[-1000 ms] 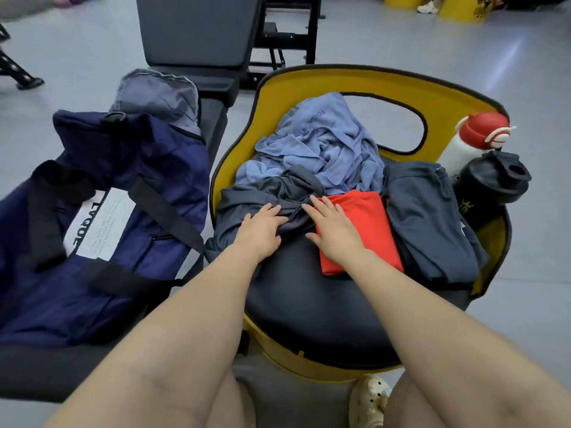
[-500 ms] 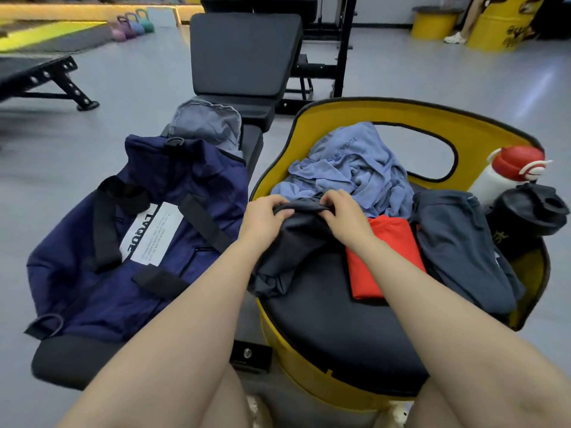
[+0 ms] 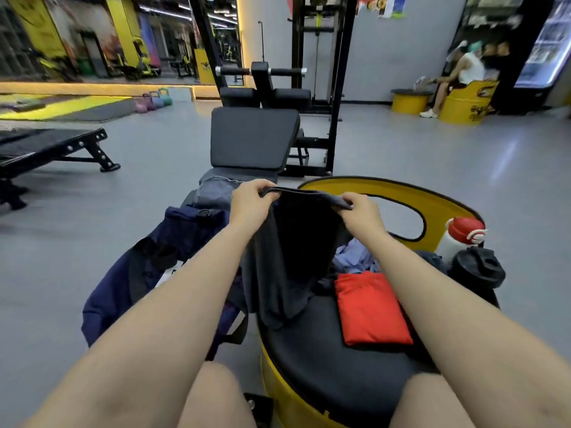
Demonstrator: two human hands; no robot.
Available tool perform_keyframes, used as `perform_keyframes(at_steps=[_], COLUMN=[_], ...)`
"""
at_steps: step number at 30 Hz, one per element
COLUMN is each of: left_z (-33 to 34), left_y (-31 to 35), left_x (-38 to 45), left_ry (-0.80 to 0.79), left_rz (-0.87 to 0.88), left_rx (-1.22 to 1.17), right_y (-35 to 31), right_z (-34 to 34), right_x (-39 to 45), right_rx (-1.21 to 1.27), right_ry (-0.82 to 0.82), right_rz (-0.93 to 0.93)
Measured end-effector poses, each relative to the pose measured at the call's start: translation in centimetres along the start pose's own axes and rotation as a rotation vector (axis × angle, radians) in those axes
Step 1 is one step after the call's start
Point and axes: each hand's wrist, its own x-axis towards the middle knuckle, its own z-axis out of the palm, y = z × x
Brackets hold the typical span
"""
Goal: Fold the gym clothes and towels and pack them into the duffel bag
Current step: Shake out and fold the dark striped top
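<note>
A dark grey garment [image 3: 290, 254] hangs in the air above the yellow barrel seat [image 3: 327, 362]. My left hand [image 3: 251, 200] pinches its top edge on the left and my right hand [image 3: 360, 213] pinches it on the right. A folded red cloth [image 3: 369, 307] lies on the seat's black cushion. A crumpled light blue garment [image 3: 355, 261] and part of another dark grey garment [image 3: 432, 257] lie behind it, partly hidden by my right arm. The navy duffel bag [image 3: 160, 257] rests on a bench to the left, partly behind my left arm.
A white bottle with a red cap [image 3: 460, 239] and a black shaker bottle [image 3: 477, 267] stand at the seat's right edge. A black weight bench [image 3: 253, 140] stands beyond the bag, another bench [image 3: 46, 149] at far left. People sit on yellow drums [image 3: 463, 100] at back right.
Both hands took hold of the dark grey garment on the seat and raised it, so it now hangs spread between them. The view has tilted upward.
</note>
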Motion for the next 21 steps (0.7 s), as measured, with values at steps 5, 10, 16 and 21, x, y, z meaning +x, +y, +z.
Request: perform_keyframes(at_steps=[5, 10, 16, 21], left_z=[-3.6, -7.3, -10.3, -10.5], left_y=[6.7, 13.3, 20.4, 23.9], left_x=[2.2, 4.0, 4.9, 4.4], left_ry=[0.062, 0.093, 0.058, -0.086], left_rz=[0.042, 0.081, 0.160, 0.181], left_rx=[-0.013, -0.025, -0.079, -0.195], right_y=[-5.5, -11.1, -17.3, -21.6], right_z=[-5.0, -10.0, -15.1, -17.4], right_x=[1.1, 2.8, 4.1, 4.5], right_rx=[0.093, 0.239, 0.415, 0.457], right_ry=[0.081, 0.168, 0.206, 0.201], right_rz=[0.016, 0.004, -0.073, -0.104])
